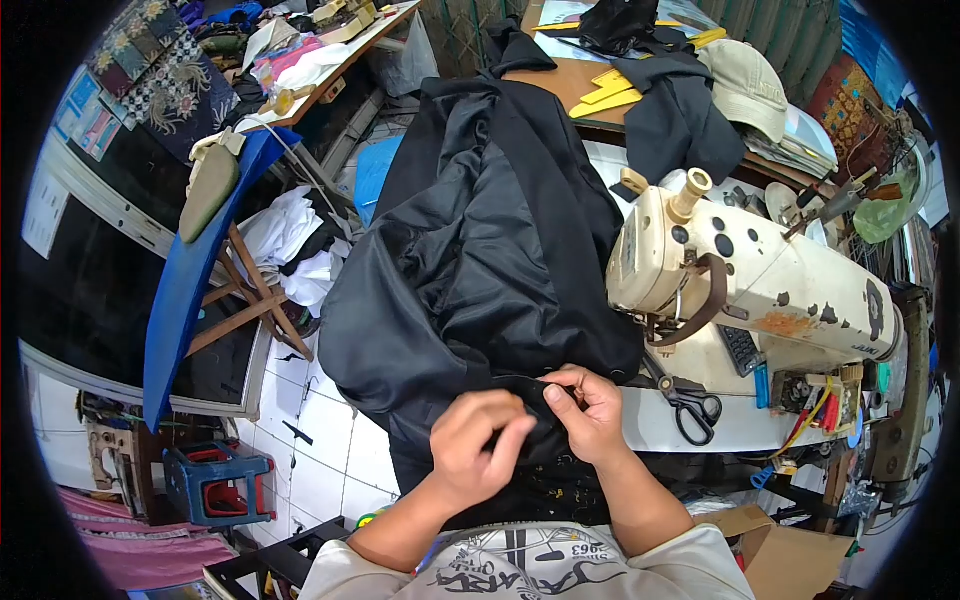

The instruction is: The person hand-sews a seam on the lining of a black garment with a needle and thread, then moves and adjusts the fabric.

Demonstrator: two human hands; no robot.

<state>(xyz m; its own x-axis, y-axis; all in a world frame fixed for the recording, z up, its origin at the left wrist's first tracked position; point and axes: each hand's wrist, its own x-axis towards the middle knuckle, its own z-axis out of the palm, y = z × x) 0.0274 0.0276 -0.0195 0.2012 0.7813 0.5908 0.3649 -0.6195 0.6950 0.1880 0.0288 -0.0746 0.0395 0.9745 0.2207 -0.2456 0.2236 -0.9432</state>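
Note:
A black jacket (400,290) with shiny lining showing is spread over my lap and the sewing table's edge. My right hand (592,415) pinches a dark edge of the jacket between thumb and fingers. Just left of it, slightly blurred, my left hand (478,447) is closed with its fingers curled close to the cloth. Whatever it may hold is too small or hidden to make out. A cream sewing machine (750,265) with chipped paint stands to the right of the jacket. Black-handled scissors (690,405) lie on the table near my right hand.
A blue ironing board (185,310) stands at the left, with white cloth (285,230) piled behind it. Blue and red stools (220,485) are on the tiled floor. At the back, a wooden table bears yellow rulers (608,92) and a cap (745,88).

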